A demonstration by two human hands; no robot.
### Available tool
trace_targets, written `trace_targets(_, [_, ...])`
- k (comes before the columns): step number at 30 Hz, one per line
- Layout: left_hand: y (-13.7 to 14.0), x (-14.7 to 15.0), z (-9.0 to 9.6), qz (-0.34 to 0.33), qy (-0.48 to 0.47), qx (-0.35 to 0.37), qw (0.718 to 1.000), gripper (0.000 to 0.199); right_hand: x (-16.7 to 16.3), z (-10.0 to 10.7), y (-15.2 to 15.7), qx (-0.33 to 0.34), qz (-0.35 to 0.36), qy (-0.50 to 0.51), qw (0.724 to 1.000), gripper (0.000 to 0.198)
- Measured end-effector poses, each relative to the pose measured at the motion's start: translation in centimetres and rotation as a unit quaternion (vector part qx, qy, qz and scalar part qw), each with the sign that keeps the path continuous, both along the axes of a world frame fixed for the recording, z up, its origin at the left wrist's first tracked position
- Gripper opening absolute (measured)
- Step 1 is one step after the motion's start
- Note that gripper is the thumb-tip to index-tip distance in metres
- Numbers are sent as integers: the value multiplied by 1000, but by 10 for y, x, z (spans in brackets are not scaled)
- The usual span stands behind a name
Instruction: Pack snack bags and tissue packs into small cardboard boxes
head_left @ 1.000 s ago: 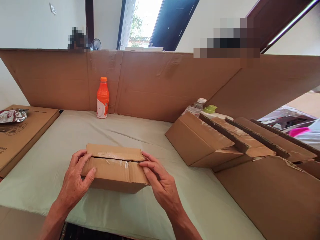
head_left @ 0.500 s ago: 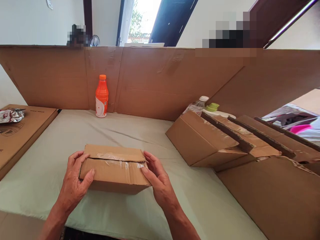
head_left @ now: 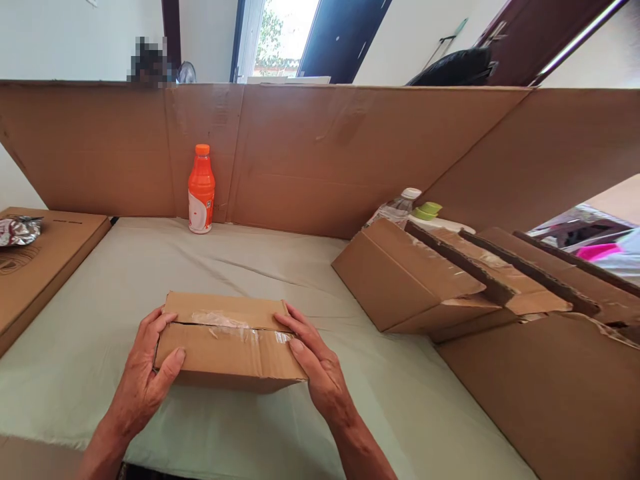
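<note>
- Down at the near edge of the table, both hands are on a small cardboard box [head_left: 227, 340], one at each end, so it's basically clamped between them.
- Left hand [head_left: 145, 377] wraps the box's left end: thumb pressed on the front face, fingers curled over the top corner.
- Right hand [head_left: 317, 367] does the same on the right end, thumb on the front corner, fingers lying along the top edge by the seam.
- Box sits flat on the pale green sheet [head_left: 150, 267] covering the table, flaps shut, with crinkly clear tape [head_left: 225, 323] along the slit on top.
- Off to the right, well apart from the hands, is a bunch of flattened cartons [head_left: 425, 280] leaning on each other, and a big sheet of cardboard [head_left: 550, 393] in the near right corner.
- Behind those, a clear plastic bottle [head_left: 395, 210] with a white cap, plus something with a lime green lid [head_left: 427, 211] just beside it.
- Orange bottle [head_left: 201, 190] stands upright at the far side, right up against the tall cardboard wall [head_left: 325, 160].
- Far left there's another flat carton [head_left: 45, 260] with a crumpled foil wrapper [head_left: 17, 230] on it.
</note>
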State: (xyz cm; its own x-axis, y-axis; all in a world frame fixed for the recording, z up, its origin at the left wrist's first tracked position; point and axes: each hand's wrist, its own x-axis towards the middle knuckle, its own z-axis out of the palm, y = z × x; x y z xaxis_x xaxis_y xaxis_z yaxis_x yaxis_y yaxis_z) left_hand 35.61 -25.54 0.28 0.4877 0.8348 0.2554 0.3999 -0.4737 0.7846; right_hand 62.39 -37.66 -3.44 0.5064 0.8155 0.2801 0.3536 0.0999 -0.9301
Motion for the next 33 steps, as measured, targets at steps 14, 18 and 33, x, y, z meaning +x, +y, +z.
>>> trace_targets(14, [5, -13, 9, -58, -2, -77, 995, 52, 19, -13, -17, -52, 119, 7, 992, 91])
trace_targets(18, [7, -18, 6, -66, 0, -82, 994, 54, 21, -15, -16, -55, 120, 18, 991, 87])
trace_targets(33, [-11, -23, 2, -18, 13, -98, 995, 58, 18, -15, -12, -27, 135, 15, 990, 80])
